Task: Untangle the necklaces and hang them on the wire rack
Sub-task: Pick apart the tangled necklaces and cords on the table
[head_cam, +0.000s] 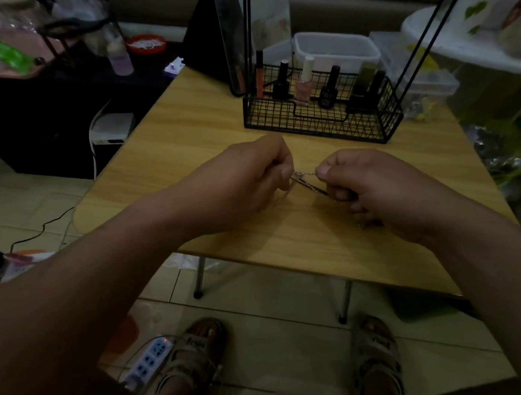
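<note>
- Both hands are up over the light wooden table point(185, 134), fingers curled, close together but not touching.
- The left hand point(251, 179) pinches one side of the thin silver chain necklaces point(306, 177) between thumb and forefinger. The right hand point(367, 185) pinches the other side, thumb tip on top.
- The tangle sits in the short gap between the two hands. One strand is drawn straight across, and a darker bunch slants down toward the right hand's lower fingers.
- More chain may trail under the right hand onto the table, but it's too dim to be sure.
- Handling, I'd say: feather-light, limp, slippery links that snag easily and could snap if yanked. Best taken with the fingertips right beside the knot and teased loose rather than pulled.
- The black wire mesh rack point(325, 120), with small nail polish bottles point(303, 85) standing in it, sits just beyond both hands. I can't see any chain hanging on it yet.
</note>
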The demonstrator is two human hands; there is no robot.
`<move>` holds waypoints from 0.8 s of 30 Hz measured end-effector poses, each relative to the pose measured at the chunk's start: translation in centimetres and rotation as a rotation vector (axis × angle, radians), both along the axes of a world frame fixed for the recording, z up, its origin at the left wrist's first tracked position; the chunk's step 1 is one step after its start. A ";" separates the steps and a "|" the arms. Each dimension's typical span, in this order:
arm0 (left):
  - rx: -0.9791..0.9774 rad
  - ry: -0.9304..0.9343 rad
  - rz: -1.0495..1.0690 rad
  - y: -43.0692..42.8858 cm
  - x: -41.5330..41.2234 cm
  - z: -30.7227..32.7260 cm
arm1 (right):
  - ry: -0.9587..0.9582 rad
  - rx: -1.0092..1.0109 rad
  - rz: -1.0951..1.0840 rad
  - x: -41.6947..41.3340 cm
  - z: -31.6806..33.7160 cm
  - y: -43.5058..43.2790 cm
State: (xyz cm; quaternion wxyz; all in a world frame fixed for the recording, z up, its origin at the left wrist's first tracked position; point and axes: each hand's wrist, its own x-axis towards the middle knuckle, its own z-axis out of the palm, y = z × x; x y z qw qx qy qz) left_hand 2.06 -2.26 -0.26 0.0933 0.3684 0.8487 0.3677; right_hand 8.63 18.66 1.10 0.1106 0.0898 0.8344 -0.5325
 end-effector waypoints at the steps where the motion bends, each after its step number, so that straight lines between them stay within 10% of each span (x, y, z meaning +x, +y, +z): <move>1: 0.035 0.023 0.007 0.0 0.0 -0.1 | -0.011 -0.019 0.005 0.0 0.1 -0.1; 13: 0.158 0.199 -0.039 0.3 0.2 -0.1 | 0.251 0.043 0.088 0.2 -0.3 -0.9; 24: 0.277 -0.273 0.082 1.2 0.7 -0.4 | 0.470 0.316 -0.056 0.1 -1.7 -1.1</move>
